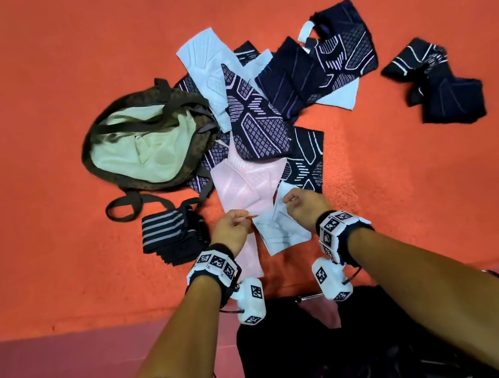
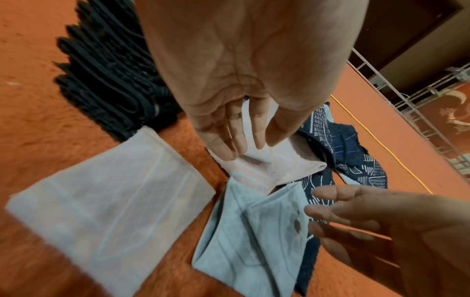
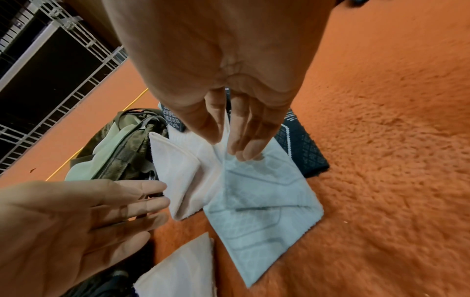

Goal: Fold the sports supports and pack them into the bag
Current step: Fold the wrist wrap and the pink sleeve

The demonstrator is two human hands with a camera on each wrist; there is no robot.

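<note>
The right hand [image 1: 302, 204] pinches the upper corner of a pale blue support [image 1: 283, 229] between thumb and fingertips [image 3: 248, 149], lifting that corner off the orange carpet [image 1: 406, 178] while the rest of the piece lies flat. The left hand [image 1: 231, 227] is a little apart from it, on the other side of the blue piece; in the left wrist view its fingers [image 2: 223, 138] reach almost straight onto a pink support [image 1: 242, 186], whose near edge is bunched under them, and a firm grip cannot be made out. The pink support runs from the hands up toward the heap of dark patterned supports [image 1: 254, 121]. Left of the left hand lies a folded black support with grey stripes [image 1: 171, 234]. Beyond it, touching the heap, the olive bag [image 1: 146, 143] lies open, showing its pale green lining. Well off to the right sits a separate dark support [image 1: 436, 82].
</note>
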